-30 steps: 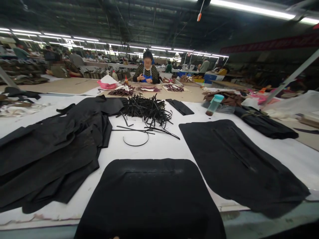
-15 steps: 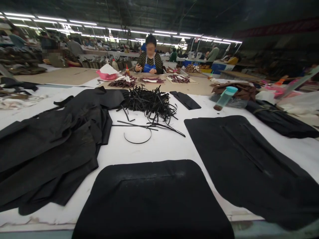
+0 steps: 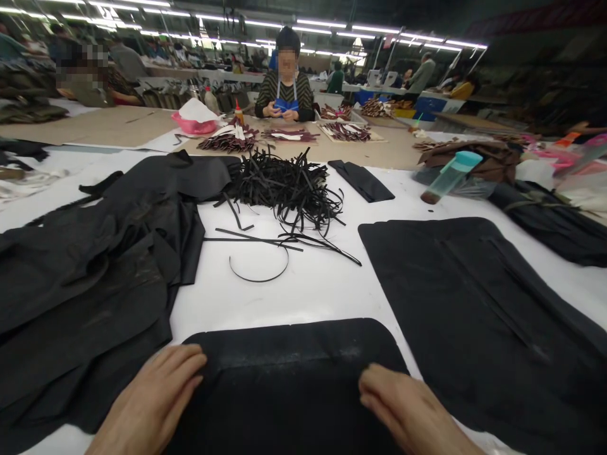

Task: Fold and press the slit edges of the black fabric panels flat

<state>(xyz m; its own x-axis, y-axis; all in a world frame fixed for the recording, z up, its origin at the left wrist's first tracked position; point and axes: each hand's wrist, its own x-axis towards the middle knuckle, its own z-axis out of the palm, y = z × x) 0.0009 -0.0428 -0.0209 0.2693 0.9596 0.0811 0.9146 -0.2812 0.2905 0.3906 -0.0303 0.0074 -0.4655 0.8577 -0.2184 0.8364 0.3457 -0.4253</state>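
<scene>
Overlapping opposite sides of black panel point(image 3: 284, 395): left hand point(image 3: 159, 385), right hand point(image 3: 401, 401).

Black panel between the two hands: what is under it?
White table surface shows just beyond the far edge of the black panel; whatever lies directly beneath is covered and cannot be seen.

Rows of long white fluorescent tube lights point(image 3: 321, 23) glow beneath a dark ceiling point(image 3: 427, 9) in a deep workshop hall, where a dim red banner-like strip point(image 3: 535, 18) crosses the shadowed right side. A broad tan tabletop point(image 3: 123, 121) stretches beyond the smooth white tabletop point(image 3: 265, 302) in the foreground.
</scene>
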